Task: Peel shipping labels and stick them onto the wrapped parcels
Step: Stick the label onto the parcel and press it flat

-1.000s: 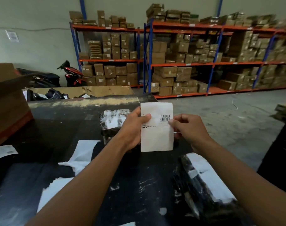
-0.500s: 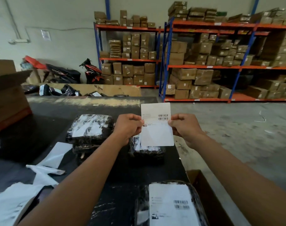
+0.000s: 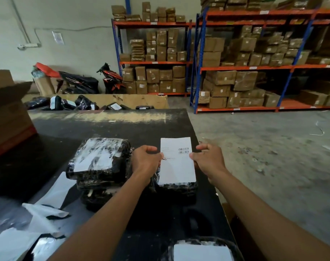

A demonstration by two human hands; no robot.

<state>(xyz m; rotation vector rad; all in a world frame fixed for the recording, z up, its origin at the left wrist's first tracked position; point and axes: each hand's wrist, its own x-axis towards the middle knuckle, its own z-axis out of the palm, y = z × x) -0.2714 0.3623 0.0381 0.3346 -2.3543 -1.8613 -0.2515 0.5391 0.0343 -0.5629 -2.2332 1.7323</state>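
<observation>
shipping label (image 3: 177,162): one, white rectangle, barcode at upper right | held over one black wrapped parcel (image 3: 177,189) | left hand (image 3: 145,161) and right hand (image 3: 209,161) each pinch a side edge | stack (image 3: 98,159) of at least two parcels just left | one labelled parcel (image 3: 201,251) at the near edge of the surface (image 3: 122,129)

A stack of parcels (image 3: 99,159) sits on the bench (image 3: 141,129), just left of a single parcel (image 3: 179,190). Above that parcel a label (image 3: 177,164) is held between the left hand (image 3: 146,161) and the right hand (image 3: 209,161). Loose sheets (image 3: 55,191) lie at the near left, a carton (image 3: 8,113) at the far left, and racks (image 3: 245,68) stand behind the bench.
</observation>
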